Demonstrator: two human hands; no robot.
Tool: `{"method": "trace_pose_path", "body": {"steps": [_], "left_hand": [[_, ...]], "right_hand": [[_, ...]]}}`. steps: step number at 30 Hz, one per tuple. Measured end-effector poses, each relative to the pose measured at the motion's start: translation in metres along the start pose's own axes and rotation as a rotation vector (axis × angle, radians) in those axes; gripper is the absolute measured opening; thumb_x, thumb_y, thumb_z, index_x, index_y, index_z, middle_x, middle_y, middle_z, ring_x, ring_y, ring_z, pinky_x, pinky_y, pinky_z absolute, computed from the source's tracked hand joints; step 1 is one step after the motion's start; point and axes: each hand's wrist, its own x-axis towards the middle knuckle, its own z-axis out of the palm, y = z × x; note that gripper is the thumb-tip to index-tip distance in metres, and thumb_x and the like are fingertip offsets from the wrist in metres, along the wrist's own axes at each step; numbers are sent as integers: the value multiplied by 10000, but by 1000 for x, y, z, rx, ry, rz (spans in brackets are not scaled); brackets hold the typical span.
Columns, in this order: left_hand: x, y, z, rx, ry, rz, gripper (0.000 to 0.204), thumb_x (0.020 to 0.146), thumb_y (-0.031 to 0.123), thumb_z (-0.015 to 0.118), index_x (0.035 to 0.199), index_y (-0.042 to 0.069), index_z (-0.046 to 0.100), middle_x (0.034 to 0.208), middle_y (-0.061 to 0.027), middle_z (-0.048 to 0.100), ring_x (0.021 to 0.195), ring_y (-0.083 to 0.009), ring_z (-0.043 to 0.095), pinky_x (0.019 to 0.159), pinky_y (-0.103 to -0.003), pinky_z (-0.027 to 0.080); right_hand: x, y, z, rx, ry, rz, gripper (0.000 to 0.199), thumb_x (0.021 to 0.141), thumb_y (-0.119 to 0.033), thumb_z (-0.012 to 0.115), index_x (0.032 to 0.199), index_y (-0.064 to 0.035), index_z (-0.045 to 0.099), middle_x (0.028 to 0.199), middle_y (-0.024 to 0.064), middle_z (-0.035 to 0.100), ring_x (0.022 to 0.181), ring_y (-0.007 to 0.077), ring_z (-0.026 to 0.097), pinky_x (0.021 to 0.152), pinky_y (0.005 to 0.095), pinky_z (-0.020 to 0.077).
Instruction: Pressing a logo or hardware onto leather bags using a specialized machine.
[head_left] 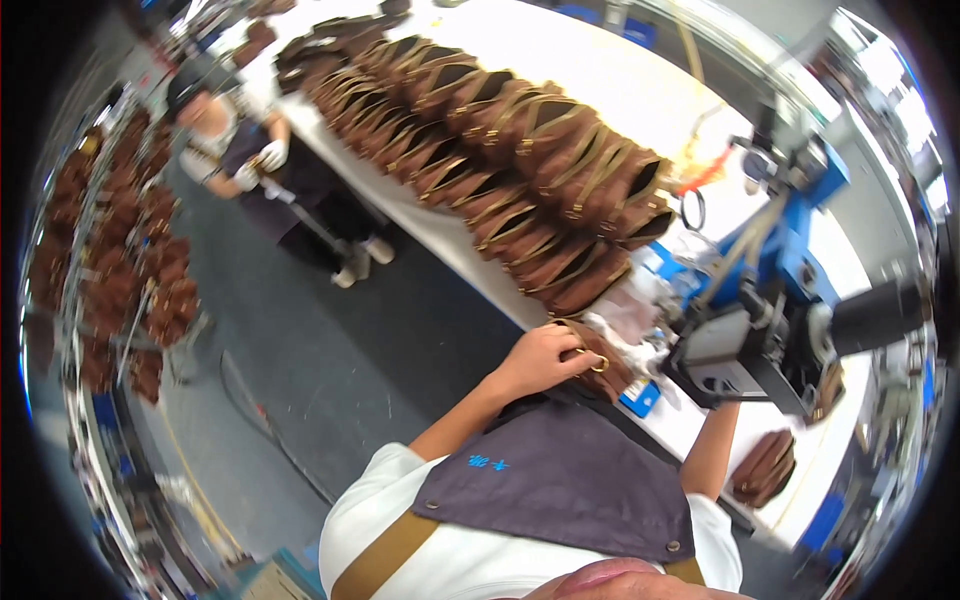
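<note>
Pinching the brown bag (612, 377) at four o'clock from centre, the left hand (546, 360) could let it slip if its hold loosens; the machine head (725, 350) at three o'clock hides the right hand, whose grip I cannot tell.

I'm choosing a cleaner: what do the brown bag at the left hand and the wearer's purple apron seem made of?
Brown bag: perhaps leather or imitation; smooth, with soft sheen.
Purple apron: possibly coated fabric; smooth, faintly shiny creases suggest it.
</note>
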Motion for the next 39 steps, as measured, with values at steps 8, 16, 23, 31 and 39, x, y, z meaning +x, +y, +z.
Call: {"method": "trace_pose_path", "body": {"steps": [8,16,23,31,39], "left_hand": [[8,11,-1,-100,-4,-318,333,805,310,753,810,11,605,779,-91,617,698,-213,602,666,-319,483],[7,-3,17,-193,104,-291,380,784,292,779,913,20,548,826,-83,620,698,-161,595,666,-293,488],[11,-3,9,-337,79,-430,395,778,244,786,958,36,502,826,-55,588,747,-112,566,687,-256,491],[16,-11,8,-396,13,-364,366,787,215,771,1029,48,553,831,-51,646,735,-110,618,695,-258,505],[20,-8,1,-383,-89,-299,295,821,135,735,1055,46,579,811,-55,691,727,-82,636,674,-229,505]], "right_hand": [[2,-116,-62,189,421,-64,170,877,-135,648,1009,-43,702,861,47,659,691,131,584,636,251,462],[79,-227,-62,-104,189,-328,189,900,-105,661,1079,-72,712,942,28,700,804,73,597,762,211,482],[86,-229,-62,-172,129,-356,161,904,-68,636,1038,-34,720,914,17,672,822,78,594,742,215,475],[80,-238,-65,-255,108,-345,157,907,-54,614,1015,-31,725,937,22,657,842,84,606,754,205,478],[85,-237,-80,-251,128,-343,170,926,-116,615,1033,-42,724,962,34,667,847,104,612,760,223,486]]}}
